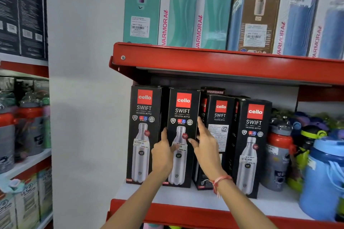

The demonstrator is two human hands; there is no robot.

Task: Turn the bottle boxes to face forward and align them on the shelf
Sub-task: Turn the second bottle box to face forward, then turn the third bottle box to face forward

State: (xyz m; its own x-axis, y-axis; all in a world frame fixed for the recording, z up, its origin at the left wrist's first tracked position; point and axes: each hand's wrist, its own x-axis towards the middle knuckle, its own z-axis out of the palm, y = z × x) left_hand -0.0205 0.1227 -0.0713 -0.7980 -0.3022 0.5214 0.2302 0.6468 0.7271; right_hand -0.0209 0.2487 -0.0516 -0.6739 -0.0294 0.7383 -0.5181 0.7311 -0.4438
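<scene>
hands bracket the 2nd box [183,135]: left hand [162,152] touching its left edge, right hand [203,147] open at its right. turned box [217,135] stands upright just right of those spread fingers [201,124].

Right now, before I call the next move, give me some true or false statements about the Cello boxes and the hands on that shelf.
1. Both hands are on the second Cello box from the left. True: left hand on its left edge, right hand on its right edge.
2. The third Cello box shows its bottle picture. False: it shows a printed text panel, not the front.
3. The leftmost Cello box faces forward. True.
4. The third box stands level with the others. False: it sits further back.
5. The rightmost Cello box lies flat. False: it stands upright.
</scene>
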